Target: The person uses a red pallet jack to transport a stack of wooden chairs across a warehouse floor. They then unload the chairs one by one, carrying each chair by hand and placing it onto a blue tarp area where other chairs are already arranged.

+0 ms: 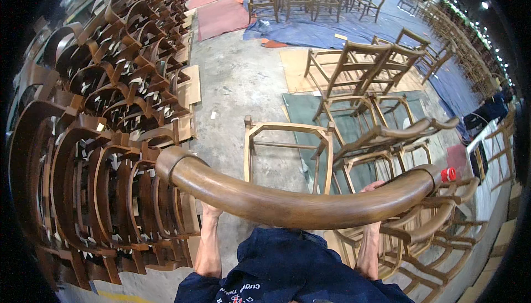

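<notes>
A thick, curved brown wooden chair back [293, 203] spans the view in front of my chest, bowed toward me. My left hand [211, 210] grips it from below near its left part, with the fingers mostly hidden behind the wood. Toward the right, my right hand [373, 186] is wrapped round it, and some fingers show beyond the upper edge. Just past the curved back is a wooden seat frame with legs [289, 126]; whether it is joined to the held back I cannot tell.
Dense stacks of dark curved wooden chair parts [94, 165] rise on the left. Wooden chairs [365, 65] stand on cardboard and a green sheet [304, 118] ahead right. More chairs [442, 231] crowd my right side. Farther off, a blue tarp [332, 26] covers the concrete floor [232, 76].
</notes>
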### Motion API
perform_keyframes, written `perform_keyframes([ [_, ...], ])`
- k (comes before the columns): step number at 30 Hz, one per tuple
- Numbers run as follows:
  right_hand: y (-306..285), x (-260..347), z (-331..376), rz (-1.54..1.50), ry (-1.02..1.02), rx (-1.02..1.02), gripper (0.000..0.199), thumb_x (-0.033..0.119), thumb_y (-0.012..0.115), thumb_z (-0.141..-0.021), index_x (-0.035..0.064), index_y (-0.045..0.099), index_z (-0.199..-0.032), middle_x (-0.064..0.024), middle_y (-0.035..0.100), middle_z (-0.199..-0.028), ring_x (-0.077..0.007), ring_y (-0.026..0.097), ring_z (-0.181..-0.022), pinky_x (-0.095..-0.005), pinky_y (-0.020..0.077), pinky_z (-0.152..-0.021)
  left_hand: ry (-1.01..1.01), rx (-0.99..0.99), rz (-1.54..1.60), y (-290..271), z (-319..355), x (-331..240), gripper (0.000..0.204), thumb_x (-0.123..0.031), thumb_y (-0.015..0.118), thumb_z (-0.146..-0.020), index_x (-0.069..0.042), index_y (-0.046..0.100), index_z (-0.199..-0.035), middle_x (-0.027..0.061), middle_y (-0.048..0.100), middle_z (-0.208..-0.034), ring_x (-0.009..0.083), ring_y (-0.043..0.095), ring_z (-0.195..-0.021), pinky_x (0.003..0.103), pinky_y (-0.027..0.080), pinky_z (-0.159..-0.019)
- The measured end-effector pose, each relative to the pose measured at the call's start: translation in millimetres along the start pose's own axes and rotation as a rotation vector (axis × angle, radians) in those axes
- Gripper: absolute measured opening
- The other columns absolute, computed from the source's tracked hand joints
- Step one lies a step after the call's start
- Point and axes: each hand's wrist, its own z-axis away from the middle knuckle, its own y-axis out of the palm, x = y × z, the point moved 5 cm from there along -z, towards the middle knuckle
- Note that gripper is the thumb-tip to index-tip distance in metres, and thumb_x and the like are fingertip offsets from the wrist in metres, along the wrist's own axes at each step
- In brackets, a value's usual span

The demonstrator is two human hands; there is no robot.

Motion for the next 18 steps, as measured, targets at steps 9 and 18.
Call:
perform_keyframes([
  [9,-37,-30,-295,1.566,-0.471,-0.075,0.054,0.033,0.063,-0.089,0.0039,0.047,-0.132,-0.0101,0.057,-0.121,-0.0229,0.056,-0.110,-0.0384,0.0462,-0.095,0.170,-0.298,0.171,-28,-226,13,0.050,-0.033,0.068,-0.084,0.000,0.055,-0.119,0.0102,0.063,-0.110,0.0208,0.060,-0.096,0.037,0.049,-0.087],
  [18,-63,-43,-557,1.554,-0.349,-0.213,0.040,0.028,0.061,-0.093,0.0133,0.051,-0.128,-0.0053,0.057,-0.113,-0.0185,0.055,-0.100,-0.0371,0.0476,-0.089,0.115,-0.346,-0.004,-45,-484,-14,0.039,-0.032,0.063,-0.090,-0.004,0.055,-0.116,0.0103,0.062,-0.102,0.0193,0.061,-0.089,0.035,0.052,-0.081],
])
